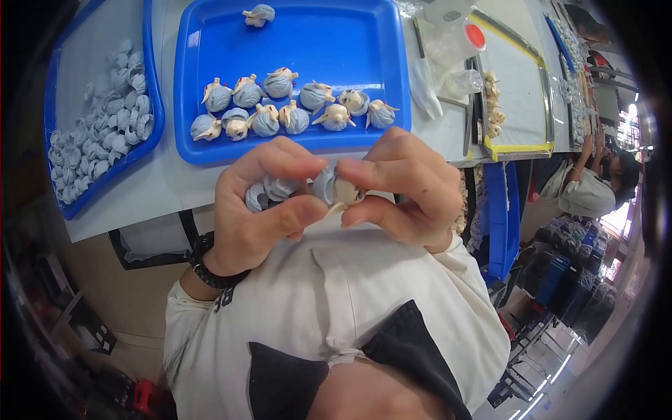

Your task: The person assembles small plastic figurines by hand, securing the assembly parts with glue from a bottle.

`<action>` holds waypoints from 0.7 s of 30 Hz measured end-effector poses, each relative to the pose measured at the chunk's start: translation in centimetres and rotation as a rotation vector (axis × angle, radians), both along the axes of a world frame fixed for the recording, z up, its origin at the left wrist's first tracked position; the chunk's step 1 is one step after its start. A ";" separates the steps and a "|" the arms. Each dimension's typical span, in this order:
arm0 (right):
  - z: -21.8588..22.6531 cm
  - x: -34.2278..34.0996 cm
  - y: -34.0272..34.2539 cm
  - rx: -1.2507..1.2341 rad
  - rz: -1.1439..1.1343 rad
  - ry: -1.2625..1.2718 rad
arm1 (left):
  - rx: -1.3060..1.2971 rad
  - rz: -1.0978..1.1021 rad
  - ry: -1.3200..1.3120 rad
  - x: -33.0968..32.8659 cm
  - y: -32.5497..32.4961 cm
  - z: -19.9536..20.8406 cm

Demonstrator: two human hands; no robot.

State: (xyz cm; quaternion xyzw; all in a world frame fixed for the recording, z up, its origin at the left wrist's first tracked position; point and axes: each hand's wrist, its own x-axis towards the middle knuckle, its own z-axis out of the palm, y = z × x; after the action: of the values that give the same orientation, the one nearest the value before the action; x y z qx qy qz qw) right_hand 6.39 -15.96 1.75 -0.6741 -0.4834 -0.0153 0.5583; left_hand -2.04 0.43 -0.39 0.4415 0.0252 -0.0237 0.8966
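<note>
Both my hands meet in front of my chest, just short of the blue tray [315, 45]. My right hand [416, 182] pinches a small cream-coloured doll head [348, 193] with a painted face and a pointed part below. Between thumb and fingertips, my left hand [241, 192] grips a grey-blue hair piece [323, 186] against the side of that head. More hair pieces [280, 187] are tucked in the left palm. Several doll heads with grey-blue hair [278, 84] lie in rows in the tray's near half, and a single one [259, 15] rests near its far edge.
At left stands a second blue-rimmed tray [155, 91] with a heap of loose grey-blue hair pieces [105, 133]. On the right are a plastic bottle with a red cap [474, 36] and a yellow-taped frame [521, 148] with small cream parts [493, 105]. Another person [588, 183] sits farther right.
</note>
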 end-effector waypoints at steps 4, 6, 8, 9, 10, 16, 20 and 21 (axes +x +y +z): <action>0.0 -0.2 0.5 0.035 -0.055 -0.195 | -0.211 -0.007 -0.010 -0.1 -0.7 -0.2; -0.3 -1.0 1.4 0.024 -0.101 -0.221 | -0.214 0.021 -0.030 0.0 -1.2 -0.4; -0.6 -1.2 1.7 0.014 -0.150 -0.248 | -0.216 0.046 -0.051 0.1 -1.5 -0.3; -0.9 -1.1 1.8 -0.012 -0.164 -0.255 | -0.206 0.058 0.010 0.1 -1.7 -0.1; -1.1 -1.0 1.8 -0.038 -0.178 -0.261 | -0.196 0.070 0.071 0.1 -1.7 0.0; -1.2 -0.5 1.8 -0.223 -0.262 -0.325 | -0.153 -0.093 0.196 0.0 -0.7 -0.4; -1.7 -0.5 1.8 -0.218 -0.230 -0.348 | -0.145 -0.079 0.184 -0.3 -1.1 0.5; -1.5 -0.3 1.7 -0.223 -0.226 -0.353 | -0.108 -0.100 0.167 -0.3 -1.0 0.6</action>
State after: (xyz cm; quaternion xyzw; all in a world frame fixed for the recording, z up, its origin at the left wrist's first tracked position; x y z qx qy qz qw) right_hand 6.09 -14.27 0.26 -0.7683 -0.4939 -0.1418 0.3817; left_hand -2.32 -0.54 0.20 0.3896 0.0766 -0.1064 0.9116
